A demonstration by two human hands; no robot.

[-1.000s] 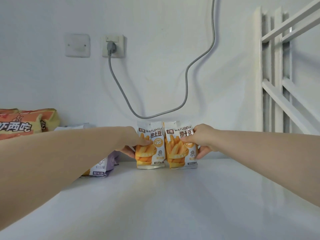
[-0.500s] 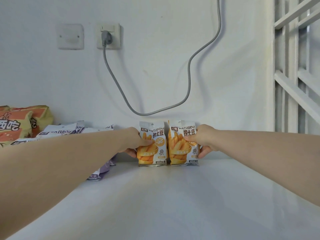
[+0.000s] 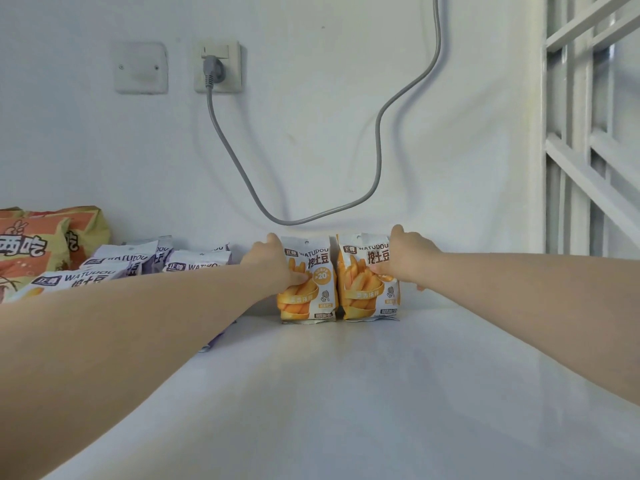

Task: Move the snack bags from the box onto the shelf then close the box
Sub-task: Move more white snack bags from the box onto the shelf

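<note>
Two orange-and-white snack bags stand upright side by side at the back of the white shelf [image 3: 346, 393], against the wall. My left hand [image 3: 273, 263] grips the left bag [image 3: 311, 289] by its upper left edge, thumb on the front. My right hand [image 3: 407, 259] grips the right bag [image 3: 363, 292] by its upper right edge, thumb on the front. Both bags rest on the shelf, almost touching each other. The box is out of view.
Several purple-and-white snack bags [image 3: 131, 268] lie in a pile left of my left arm. Larger orange bags [image 3: 38, 244] lean at the far left. A grey cable [image 3: 377, 150] hangs from a wall socket [image 3: 217, 65]. White lattice bars [image 3: 588, 133] stand at the right.
The camera has risen and shifted, bringing more purple bags into view at the left. Both hands have slid higher on the bags, which stay standing in place.
</note>
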